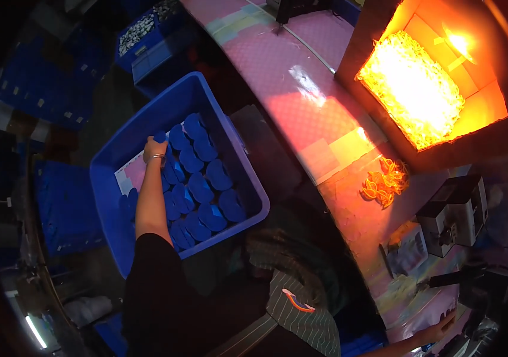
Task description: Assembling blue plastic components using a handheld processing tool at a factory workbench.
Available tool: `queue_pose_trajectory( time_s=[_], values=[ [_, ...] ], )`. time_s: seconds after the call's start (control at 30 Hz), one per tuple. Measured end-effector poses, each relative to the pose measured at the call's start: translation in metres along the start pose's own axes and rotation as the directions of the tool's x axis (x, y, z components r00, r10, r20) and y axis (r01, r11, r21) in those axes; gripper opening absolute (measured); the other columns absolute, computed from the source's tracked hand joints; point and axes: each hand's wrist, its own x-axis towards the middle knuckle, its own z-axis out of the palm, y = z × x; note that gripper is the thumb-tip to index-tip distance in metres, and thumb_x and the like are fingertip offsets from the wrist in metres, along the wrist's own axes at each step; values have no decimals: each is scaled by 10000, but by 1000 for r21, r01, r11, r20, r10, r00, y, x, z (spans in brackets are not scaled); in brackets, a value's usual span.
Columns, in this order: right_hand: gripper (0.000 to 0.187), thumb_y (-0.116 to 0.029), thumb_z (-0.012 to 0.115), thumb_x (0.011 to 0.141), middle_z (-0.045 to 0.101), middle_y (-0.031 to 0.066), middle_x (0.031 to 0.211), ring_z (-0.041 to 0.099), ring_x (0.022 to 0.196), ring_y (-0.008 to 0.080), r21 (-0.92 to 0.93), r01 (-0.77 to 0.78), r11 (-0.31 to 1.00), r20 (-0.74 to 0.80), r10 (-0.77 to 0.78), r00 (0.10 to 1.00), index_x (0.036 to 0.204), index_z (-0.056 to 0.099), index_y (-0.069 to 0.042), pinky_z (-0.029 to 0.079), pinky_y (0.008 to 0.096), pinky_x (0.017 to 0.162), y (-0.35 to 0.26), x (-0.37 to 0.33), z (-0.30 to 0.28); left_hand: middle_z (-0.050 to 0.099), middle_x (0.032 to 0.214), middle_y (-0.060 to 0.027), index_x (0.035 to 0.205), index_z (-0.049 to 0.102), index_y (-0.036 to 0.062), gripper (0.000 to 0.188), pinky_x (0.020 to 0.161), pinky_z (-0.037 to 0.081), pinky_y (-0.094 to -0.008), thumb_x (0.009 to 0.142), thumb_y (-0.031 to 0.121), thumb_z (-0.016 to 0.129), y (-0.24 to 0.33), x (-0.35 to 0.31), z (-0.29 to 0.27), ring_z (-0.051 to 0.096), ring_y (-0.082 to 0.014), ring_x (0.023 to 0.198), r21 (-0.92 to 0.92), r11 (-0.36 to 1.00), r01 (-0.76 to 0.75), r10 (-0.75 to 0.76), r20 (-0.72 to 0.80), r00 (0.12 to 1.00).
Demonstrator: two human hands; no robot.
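Note:
My left hand (154,146), with a bracelet at the wrist, reaches into a large blue plastic bin (245,172). Its fingers are closed on a blue peanut-shaped piece (160,137), partly hidden by the hand. More such blue pieces (199,187) lie in rows beside the hand, over a pale sheet (132,172) at the bottom. At the lower right, my right hand (438,330) rests by the near end of the pink-covered table, next to dark equipment (474,279). Its fingers look stretched out, with nothing seen in them.
An open box (495,110), brightly lit inside, holds a heap of thin yellow-looking loops (411,89). A small pile of loops (386,181) lies on the table (278,71). Black-and-white devices (456,214) stand nearer. Blue crates (153,65) stand beyond the bin.

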Motion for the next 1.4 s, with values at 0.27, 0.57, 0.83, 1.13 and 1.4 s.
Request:
queue_pose_trajectory(
  time_s=[0.27, 0.57, 0.83, 1.13, 1.4],
  values=[
    [403, -312, 601, 994, 697, 167, 1152, 674, 1013, 250, -367, 191, 910, -26, -216, 976, 1194, 659, 33, 525, 340, 883, 80, 42, -61, 581, 1295, -298, 1302, 557, -57, 803, 1014, 467, -476, 805, 559, 690, -31, 49, 33, 560, -433, 1221, 119, 956, -267, 258, 89, 962],
    [824, -583, 667, 854, 449, 177, 1494, 407, 1377, 370, -752, 43, 658, -16, -83, 996, 1471, 446, -84, 331, 449, 1121, 224, 114, -121, 622, 1214, -189, 1231, 632, 47, 361, 966, 490, -439, 888, 148, 678, 101, -43, -24, 606, -360, 1108, -53, 580, -813, 681, -516, 520],
    [924, -424, 778, 750, 487, 265, 1417, 471, 1312, 397, -587, 54, 808, 371, 209, 905, 1496, 380, -51, 373, 434, 1085, 151, 78, -101, 692, 991, -147, 1013, 700, 29, 186, 863, 516, -374, 829, 4, 682, 292, -339, -65, 656, -307, 960, -563, -310, -767, 925, -364, -107],
    [906, -313, 793, 692, 544, 241, 1360, 545, 1216, 388, -382, 101, 918, 329, 33, 944, 1485, 406, -109, 418, 448, 1028, 8, -27, -30, 646, 846, -111, 899, 701, 57, 89, 773, 515, -389, 815, 86, 705, 374, -425, -21, 628, -303, 845, -348, -499, -794, 861, -302, -409],
    [836, -226, 792, 695, 600, 159, 1208, 594, 1092, 295, -88, 118, 989, 372, -78, 925, 1452, 453, -116, 454, 393, 970, -35, -53, 0, 592, 821, -104, 818, 655, 44, 68, 707, 515, -386, 785, 43, 715, 349, -458, -56, 623, -274, 800, -489, -408, -771, 907, -311, -283]
  ],
)
